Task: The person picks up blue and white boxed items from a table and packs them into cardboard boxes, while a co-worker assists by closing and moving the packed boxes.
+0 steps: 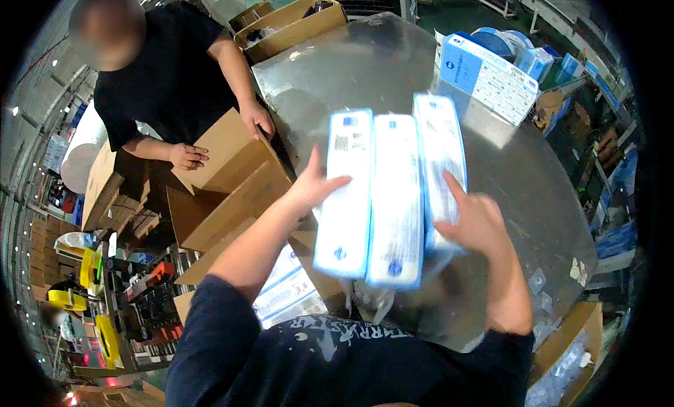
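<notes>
Three flat white cardboard boxes with light-blue borders [393, 196] are held side by side as one bundle above the grey metal table [533, 182], near the middle of the view. Each box is long and narrow, with small blue marks near its lower end; the one at 3 o'clock of the bundle sits a little higher than the other two. The left hand [316, 186] presses against the bundle's 9 o'clock edge, fingers spread over the outer box. The right hand [474, 221] clasps the 3 o'clock edge, thumb on the front face.

At 1 o'clock one larger white-and-blue carton [488, 77] stands on the table. At 10 o'clock another person in a black shirt rests two hands [256, 117] on one open brown cardboard box [225, 168], at the table's edge. A second brown cardboard box [291, 24] sits at 12 o'clock.
</notes>
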`<state>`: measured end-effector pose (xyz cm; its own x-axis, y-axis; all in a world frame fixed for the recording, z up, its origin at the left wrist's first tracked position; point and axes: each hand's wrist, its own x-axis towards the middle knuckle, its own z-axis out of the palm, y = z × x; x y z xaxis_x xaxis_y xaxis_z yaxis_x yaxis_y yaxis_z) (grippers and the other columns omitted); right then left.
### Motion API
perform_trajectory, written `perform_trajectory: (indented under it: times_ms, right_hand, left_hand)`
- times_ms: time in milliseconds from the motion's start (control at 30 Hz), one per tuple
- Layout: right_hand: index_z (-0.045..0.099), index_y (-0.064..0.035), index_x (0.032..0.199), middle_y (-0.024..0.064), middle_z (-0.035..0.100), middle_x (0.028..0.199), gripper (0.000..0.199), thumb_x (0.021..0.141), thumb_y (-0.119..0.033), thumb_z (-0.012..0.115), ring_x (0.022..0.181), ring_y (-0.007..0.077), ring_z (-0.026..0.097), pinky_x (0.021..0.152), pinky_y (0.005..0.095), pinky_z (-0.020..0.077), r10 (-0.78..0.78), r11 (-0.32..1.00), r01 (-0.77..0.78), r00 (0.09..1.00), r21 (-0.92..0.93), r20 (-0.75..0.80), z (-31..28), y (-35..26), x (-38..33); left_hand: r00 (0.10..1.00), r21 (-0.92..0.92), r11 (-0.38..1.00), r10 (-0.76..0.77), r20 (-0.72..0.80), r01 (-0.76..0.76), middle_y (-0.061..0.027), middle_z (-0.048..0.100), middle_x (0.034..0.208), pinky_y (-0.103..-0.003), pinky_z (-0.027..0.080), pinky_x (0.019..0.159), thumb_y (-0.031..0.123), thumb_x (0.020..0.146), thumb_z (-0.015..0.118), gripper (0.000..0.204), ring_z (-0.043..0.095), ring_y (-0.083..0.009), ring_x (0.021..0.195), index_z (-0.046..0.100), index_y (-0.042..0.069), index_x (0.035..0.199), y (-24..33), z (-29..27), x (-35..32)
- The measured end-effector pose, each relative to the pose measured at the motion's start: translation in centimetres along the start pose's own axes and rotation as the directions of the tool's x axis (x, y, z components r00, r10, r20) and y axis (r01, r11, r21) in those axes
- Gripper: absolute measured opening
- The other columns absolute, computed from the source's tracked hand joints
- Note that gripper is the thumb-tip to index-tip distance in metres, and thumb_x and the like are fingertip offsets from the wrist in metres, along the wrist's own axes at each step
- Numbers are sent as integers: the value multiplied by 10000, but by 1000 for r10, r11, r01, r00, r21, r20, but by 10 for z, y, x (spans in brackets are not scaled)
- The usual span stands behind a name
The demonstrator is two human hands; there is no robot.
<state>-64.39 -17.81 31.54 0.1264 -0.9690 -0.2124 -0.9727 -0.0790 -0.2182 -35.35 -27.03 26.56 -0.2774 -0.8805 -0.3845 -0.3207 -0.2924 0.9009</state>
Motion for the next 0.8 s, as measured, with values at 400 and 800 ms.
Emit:
perform_trajectory:
  times_ms: [400,800]
  right_hand:
    - [394,24,1246,127,550,1130,738,641,-255,711,999,243,554,821,358,463,86,183,148,982,972,-166,53,39,-84]
    - [554,-50,1134,105,578,1123,454,743,-227,701,1037,206,529,909,311,410,168,754,-93,984,651,-54,41,-104,-148]
  left_hand:
    - [855,-389,904,337,393,-178,-150,508,1181,-376,438,899,185,681,706,703,506,-249,1078,358,18,1268,-20,-5,-83]
    - [876,365,796,439,201,-483,-139,561,1092,-367,462,844,299,564,815,650,538,-228,1009,545,4,1076,-32,-93,-210]
